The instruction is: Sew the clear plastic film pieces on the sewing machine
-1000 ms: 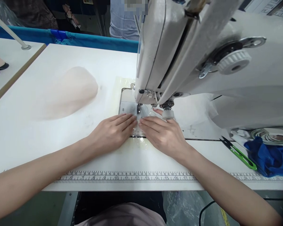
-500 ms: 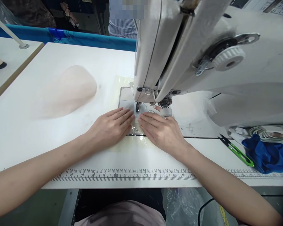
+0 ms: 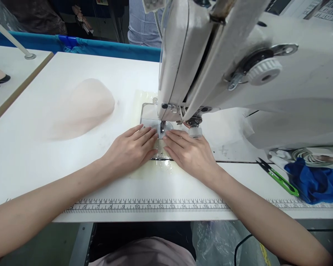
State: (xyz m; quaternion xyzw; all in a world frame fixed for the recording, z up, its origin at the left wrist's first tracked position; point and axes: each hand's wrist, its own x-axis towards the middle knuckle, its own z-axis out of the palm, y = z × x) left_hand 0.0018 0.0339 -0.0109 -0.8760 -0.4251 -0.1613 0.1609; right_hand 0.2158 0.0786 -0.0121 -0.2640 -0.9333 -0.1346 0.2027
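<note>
A white sewing machine (image 3: 180, 55) rises in front of me, its presser foot (image 3: 162, 126) low over the metal needle plate (image 3: 150, 111). My left hand (image 3: 134, 146) lies flat just left of the foot, fingers stretched toward it. To the right of the foot my right hand (image 3: 187, 149) rests flat in the same way, partly under the machine head. Clear, shiny film (image 3: 166, 166) covers the table between and below my hands. Whether a thin piece lies beneath my fingers I cannot tell.
A sheer beige fabric piece (image 3: 86, 107) lies on the white table at left. Green thread snips (image 3: 280, 181) and a blue cloth (image 3: 316, 181) are at right. A printed ruler (image 3: 155, 206) runs along the front edge. Across the blue-edged back, a person in a striped shirt (image 3: 144, 26) is visible.
Both hands have shifted very slightly forward beside the presser foot, and the thumbs stand a little further from the fingers. The camera view has moved slightly.
</note>
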